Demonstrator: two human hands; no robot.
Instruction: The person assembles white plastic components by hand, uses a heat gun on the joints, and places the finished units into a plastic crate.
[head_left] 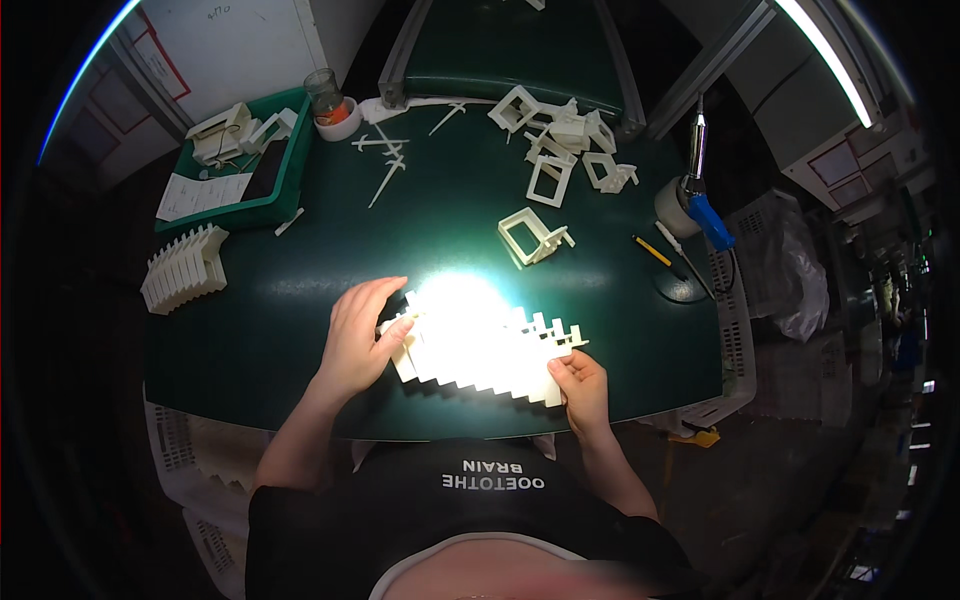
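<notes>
A row of white plastic frames (553, 385), nested one behind another, lies across the near part of the green table, its middle washed out by glare. My left hand (358, 335) grips the row's left end, thumb on the near side and fingers over the far side. At the right end, the thumb and fingers of my right hand (583, 390) pinch the last frame. Stepped edges and small tabs show along the row. A single loose white frame (515, 238) lies beyond it, apart from both hands.
Several more frames (550, 180) are heaped at the back right. A blue-handled soldering iron (708, 215) stands at the right edge beside a yellow pen (652, 250). On the left are a green tray (285, 200), another nested stack (187, 272) and thin white sprues (385, 185).
</notes>
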